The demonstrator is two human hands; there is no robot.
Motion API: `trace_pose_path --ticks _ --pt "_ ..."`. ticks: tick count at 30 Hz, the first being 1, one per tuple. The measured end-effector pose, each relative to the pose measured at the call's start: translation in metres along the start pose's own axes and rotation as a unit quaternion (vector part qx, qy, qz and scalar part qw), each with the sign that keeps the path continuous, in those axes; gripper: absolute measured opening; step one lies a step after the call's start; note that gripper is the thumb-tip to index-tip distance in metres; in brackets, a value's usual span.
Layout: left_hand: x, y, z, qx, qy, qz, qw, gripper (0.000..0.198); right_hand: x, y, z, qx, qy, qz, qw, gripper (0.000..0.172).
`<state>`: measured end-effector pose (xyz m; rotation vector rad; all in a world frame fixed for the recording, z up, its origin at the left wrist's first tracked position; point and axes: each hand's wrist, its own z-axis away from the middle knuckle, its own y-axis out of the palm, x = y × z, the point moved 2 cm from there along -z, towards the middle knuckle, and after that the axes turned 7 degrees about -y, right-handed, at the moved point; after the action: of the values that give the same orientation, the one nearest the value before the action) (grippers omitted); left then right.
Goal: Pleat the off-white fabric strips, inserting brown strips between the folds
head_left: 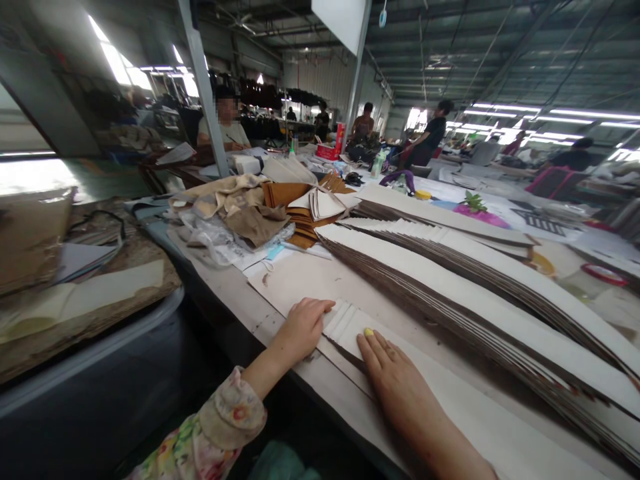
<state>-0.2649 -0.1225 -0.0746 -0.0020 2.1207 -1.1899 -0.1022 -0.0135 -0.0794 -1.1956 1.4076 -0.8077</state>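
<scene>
The white strips (345, 321) lay near the close edge of the table (320, 380), running from the person's left fingertips, beneath the right hand, toward the lower right of the view. Their ends were stepped one behind another, apparently so that each edge could be felt separately.

The left hand (303, 327) rested at those ends with its fingers bent together; whether they pinched a layer could not be told. The right hand (393, 370) lay palm down, fingers stretched out and gripping nothing, its weight probably there to stop the strips sliding. A yellow cover (369, 331) sat on one of its fingertips, perhaps for better purchase.

Beyond the hands, long stacks (400, 257) lay lengthwise, likely to keep them straight and within reach. Brown pieces (285, 195) and crumpled cloth (257, 225) were heaped farther back, leaving space around both hands.
</scene>
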Motion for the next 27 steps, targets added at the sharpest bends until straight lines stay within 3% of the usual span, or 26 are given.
trace_pose_path --ticks 3,6,9,11,15,19,23,27 --pt "-0.016 -0.001 0.009 0.003 0.081 0.002 0.997 0.028 0.004 -0.002 -0.002 -0.004 0.032 -0.044 0.999 0.042" --pt "-0.036 0.004 0.023 0.078 0.158 0.009 0.984 0.023 0.000 -0.012 -0.001 -0.004 0.049 -0.119 0.992 0.046" --pt "-0.046 0.005 0.030 0.092 0.133 -0.010 0.987 0.017 -0.022 -0.025 0.012 0.017 0.067 -0.210 0.975 0.035" --pt "-0.049 0.004 0.029 0.093 0.125 -0.028 0.987 0.014 -0.047 -0.029 0.029 0.035 0.117 -0.235 0.964 0.033" --pt "-0.055 0.006 0.013 0.115 0.151 -0.130 0.973 0.014 -0.090 -0.024 0.068 0.097 0.243 -0.255 0.931 0.032" --pt "-0.075 0.021 -0.011 0.137 0.173 -0.256 0.941 0.017 -0.103 -0.015 0.083 0.146 0.291 -0.323 0.889 0.031" --pt "-0.102 0.042 -0.031 0.146 0.179 -0.302 0.925 0.028 -0.102 -0.008 0.081 0.139 0.289 -0.375 0.870 0.026" --pt "-0.118 0.064 -0.038 0.129 0.264 -0.235 0.926 0.031 -0.101 -0.005 0.082 0.085 0.261 -0.378 0.884 0.025"
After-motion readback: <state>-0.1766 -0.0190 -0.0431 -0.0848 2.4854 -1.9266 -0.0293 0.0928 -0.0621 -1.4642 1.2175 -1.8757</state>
